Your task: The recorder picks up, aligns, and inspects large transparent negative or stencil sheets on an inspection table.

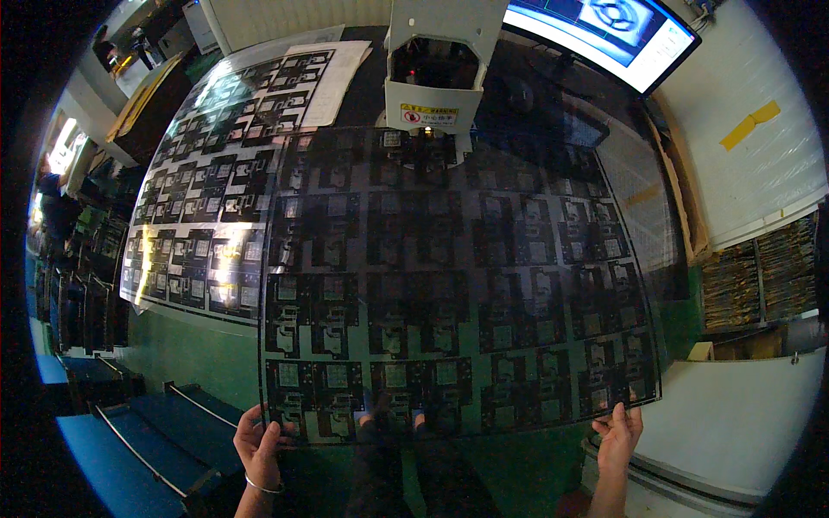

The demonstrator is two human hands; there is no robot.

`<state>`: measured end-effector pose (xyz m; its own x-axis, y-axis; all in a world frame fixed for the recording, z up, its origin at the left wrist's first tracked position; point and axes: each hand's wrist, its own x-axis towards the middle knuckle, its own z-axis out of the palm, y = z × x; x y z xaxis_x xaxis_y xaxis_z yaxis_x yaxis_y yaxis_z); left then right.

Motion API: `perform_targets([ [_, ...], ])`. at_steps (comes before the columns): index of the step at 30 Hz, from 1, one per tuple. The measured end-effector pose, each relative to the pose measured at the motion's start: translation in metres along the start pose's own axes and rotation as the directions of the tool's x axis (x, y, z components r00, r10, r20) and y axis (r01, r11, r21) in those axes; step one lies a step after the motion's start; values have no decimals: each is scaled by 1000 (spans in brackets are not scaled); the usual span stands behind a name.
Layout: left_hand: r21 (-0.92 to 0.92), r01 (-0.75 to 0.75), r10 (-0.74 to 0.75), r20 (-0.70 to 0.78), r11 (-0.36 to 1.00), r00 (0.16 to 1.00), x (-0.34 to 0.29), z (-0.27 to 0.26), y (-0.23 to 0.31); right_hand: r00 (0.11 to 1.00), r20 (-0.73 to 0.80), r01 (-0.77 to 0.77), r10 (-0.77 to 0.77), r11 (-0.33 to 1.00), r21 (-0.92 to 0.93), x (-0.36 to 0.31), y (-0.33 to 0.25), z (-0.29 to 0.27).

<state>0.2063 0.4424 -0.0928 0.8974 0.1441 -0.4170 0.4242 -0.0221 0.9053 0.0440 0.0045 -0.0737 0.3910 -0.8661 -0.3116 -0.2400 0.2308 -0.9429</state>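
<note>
A large see-through film sheet (pixel 420 315) printed with rows of dark circuit patterns stretches out in front of me. Its near left corner is pinched in my left hand (pixel 257 440), which has a bracelet at the wrist. My right hand (pixel 618 434) grips the near right corner between thumb and fingers. The far part of the sheet reaches under the head of a white machine (pixel 423 99) with a small light on its underside. Through the film I can see my legs, feet and the green floor.
Another printed film sheet (pixel 194 186) lies to the left, with white paper (pixel 338 82) at its far edge. A monitor (pixel 609 39) stands at the back right. Blue-topped racks (pixel 164 440) are at lower left, a white cabinet (pixel 734 423) at lower right.
</note>
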Motion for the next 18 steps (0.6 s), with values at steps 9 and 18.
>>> perform_targets([
  [9,10,-5,5,-6,1000,1000,-1,3,3,1000,-13,-5,5,1000,-1,0,-1,0],
  [18,-1,-30,30,20,1000,999,0,1,1,999,-35,-8,9,1000,11,1,2,-2],
])
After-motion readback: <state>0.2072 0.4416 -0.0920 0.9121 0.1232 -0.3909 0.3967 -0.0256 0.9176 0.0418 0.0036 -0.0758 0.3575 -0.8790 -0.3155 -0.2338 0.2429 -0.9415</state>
